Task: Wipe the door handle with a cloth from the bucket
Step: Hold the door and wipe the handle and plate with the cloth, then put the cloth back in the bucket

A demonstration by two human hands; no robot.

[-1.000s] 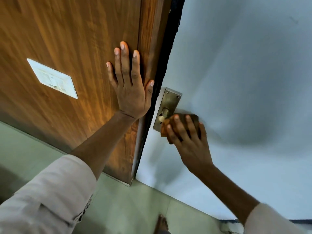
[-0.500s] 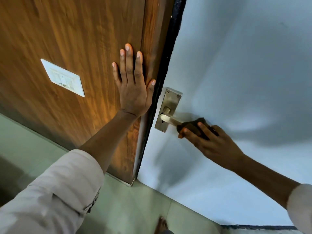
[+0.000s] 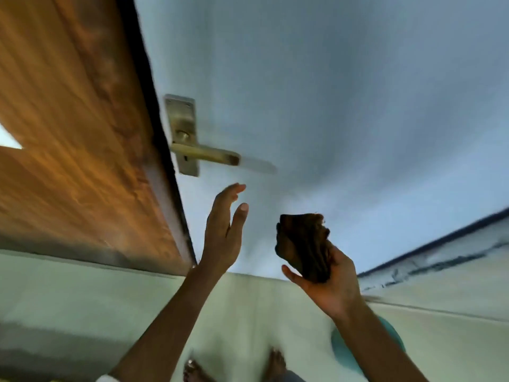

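Door handle [image 3: 205, 155] sits bare on its brass backplate [image 3: 182, 133], lever sticking out to the right over the pale door face [image 3: 330, 92], nothing touching it; its far end is smeared by motion blur, so you can't judge how clean it is from here. Your cloth [image 3: 303, 245] is a dark wad well below and right of the lever, apart from it. Your right hand [image 3: 327, 282] has it palm-up, grip closed around the wad, bunched rather than spread, which gives you a firm pad for rubbing a narrow lever instead of a loose flap. Your left hand [image 3: 224, 238] is up between the cloth and the door edge [image 3: 162, 150], grip apart, fingers extended, holding nothing, touching neither door nor handle; reads like it's placed to steady the door or take the lever, but that's a guess. The wooden panel [image 3: 68, 133] is to the left of the edge. Down low, a teal rounded rim [image 3: 347, 354] shows behind your right forearm, probably the bucket, mostly hidden. Your bare feet [image 3: 271, 365] are on the tiled floor [image 3: 248, 312]. With the cloth off the handle and near the teal rim, I'd say you're either between passes or heading to drop it off; can't tell which.
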